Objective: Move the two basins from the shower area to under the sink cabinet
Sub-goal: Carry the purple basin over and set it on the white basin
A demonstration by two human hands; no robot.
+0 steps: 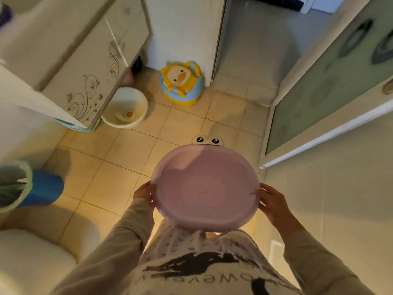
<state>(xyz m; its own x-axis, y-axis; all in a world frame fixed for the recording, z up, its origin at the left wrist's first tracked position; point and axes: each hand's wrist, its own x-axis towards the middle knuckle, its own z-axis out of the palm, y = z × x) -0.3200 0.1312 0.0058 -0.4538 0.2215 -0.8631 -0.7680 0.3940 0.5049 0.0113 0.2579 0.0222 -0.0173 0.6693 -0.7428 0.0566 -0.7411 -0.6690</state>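
I hold a pink basin [205, 186] with cartoon eyes on its far rim, level in front of my body above the tiled floor. My left hand [144, 193] grips its left rim and my right hand [274, 202] grips its right rim. A white basin [125, 108] with a small duck print inside stands on the floor, partly tucked under the sink cabinet [85, 67] at the upper left. The cabinet has white doors with a floral pattern. Part of a light blue basin rim [70, 125] shows under the cabinet's near corner.
A yellow and blue duck potty [181, 83] stands against the far wall. A frosted glass shower door [331, 81] runs along the right. A lined bin [14, 184] and a blue object [45, 188] sit at the left, a toilet [32, 258] at the lower left.
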